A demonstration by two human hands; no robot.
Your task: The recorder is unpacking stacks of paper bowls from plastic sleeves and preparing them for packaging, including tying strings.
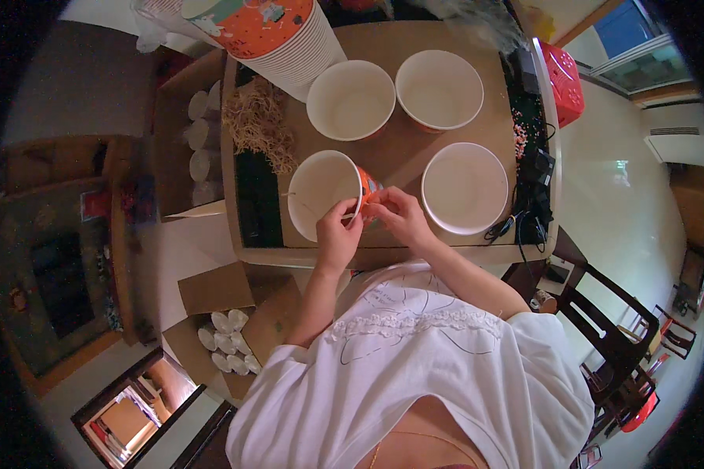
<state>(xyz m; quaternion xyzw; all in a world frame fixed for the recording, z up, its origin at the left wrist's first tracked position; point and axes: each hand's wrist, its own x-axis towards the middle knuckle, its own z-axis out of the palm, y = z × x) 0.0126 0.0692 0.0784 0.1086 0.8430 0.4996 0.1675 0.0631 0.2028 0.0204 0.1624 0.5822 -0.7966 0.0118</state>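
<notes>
Four white-lined paper buckets stand with open tops on the brown board (403,168). My left hand (338,236) is closed on the rim of the near-left paper bucket (321,184), at its right side. This bucket leans a little, and its orange printed outer wall shows on the right. Against that wall my right hand (401,219) is pinched, its fingertips touching the left hand's; what they hold is too small to make out. A thin strand of twine (303,202) crosses the inside of the bucket and pokes out at its left. Beside it sits another paper bucket (465,189).
A tall nested stack of buckets (289,59) leans at the back left, beside a heap of brown twine (258,121). Black cables (524,215) and a red plastic basket (563,82) lie along the right. Cardboard boxes (215,289) with clear plastic cups are at the left.
</notes>
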